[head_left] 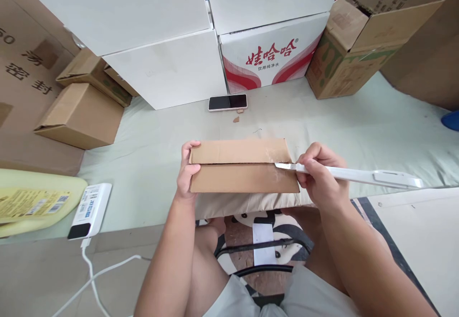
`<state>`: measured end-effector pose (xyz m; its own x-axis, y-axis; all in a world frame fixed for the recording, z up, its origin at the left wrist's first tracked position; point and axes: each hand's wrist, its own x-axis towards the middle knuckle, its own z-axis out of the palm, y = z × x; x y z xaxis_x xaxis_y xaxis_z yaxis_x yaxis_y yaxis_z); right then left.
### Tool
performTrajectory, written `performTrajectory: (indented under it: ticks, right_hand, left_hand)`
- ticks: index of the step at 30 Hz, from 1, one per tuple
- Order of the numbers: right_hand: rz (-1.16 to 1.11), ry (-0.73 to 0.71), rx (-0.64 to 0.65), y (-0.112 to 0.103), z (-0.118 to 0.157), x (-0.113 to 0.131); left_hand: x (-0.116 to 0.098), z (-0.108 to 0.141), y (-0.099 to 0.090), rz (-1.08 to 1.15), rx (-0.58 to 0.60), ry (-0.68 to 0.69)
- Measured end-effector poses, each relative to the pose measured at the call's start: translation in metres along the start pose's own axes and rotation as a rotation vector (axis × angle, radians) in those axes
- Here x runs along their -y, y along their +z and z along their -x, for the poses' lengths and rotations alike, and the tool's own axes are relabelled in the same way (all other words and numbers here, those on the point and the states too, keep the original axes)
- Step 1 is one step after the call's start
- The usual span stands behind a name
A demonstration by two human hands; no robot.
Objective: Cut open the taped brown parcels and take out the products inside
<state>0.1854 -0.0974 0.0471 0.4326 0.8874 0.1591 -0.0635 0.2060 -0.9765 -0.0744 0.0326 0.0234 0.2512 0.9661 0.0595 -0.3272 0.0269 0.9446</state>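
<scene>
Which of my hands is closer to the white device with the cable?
Left. Your left hand holds the left end of the cardboard box, right of the white device. Your right hand, holding the knife, is farther right.

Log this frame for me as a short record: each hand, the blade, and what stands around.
Left hand: grips the left end of a brown rectangular cardboard box
Right hand: holds a slim white long-handled knife
Blade: tip at the seam between the box's two flaps, toward the right end; depth cannot be told
Surface: pale green cloth
Beyond the box: dark-screened phone, small brown scrap
Left side: pale yellow labelled jug, white rectangular device with white cable
Right side: open brown carton with green print
Back: white carton with red print
</scene>
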Motion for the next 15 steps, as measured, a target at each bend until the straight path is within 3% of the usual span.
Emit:
performTrajectory:
  ticks: [15]
  right_hand:
    - [0.018,0.024,-0.004,0.0014,-0.0009,0.0008]
  left_hand:
    - [0.0005,0.0012,-0.0014,-0.011,0.019,0.002]
